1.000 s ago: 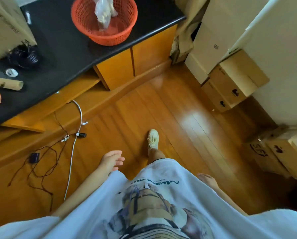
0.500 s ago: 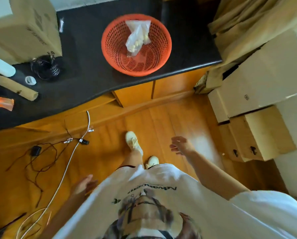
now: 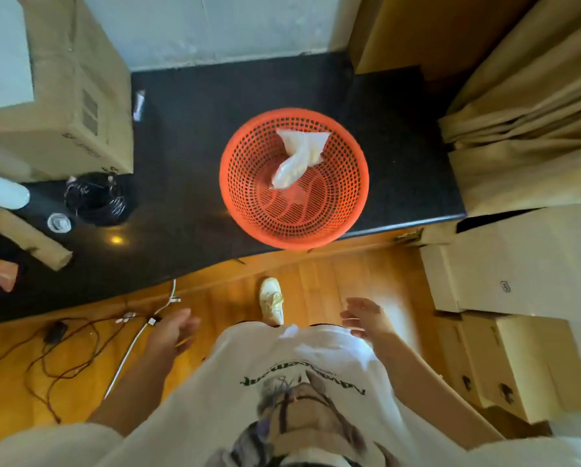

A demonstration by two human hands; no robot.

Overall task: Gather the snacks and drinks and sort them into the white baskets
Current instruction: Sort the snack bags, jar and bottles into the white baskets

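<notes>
Both hands, left [image 3: 173, 332] and right [image 3: 363, 315], hang open and empty, while the bag [image 3: 297, 158] in the red basket [image 3: 248, 183] looks light, soft and crinkly, best pinched at its twisted neck.

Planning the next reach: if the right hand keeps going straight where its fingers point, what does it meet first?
Probably the orange basket overhanging the black counter's edge; the right hand is empty and open. Depth unclear.
</notes>
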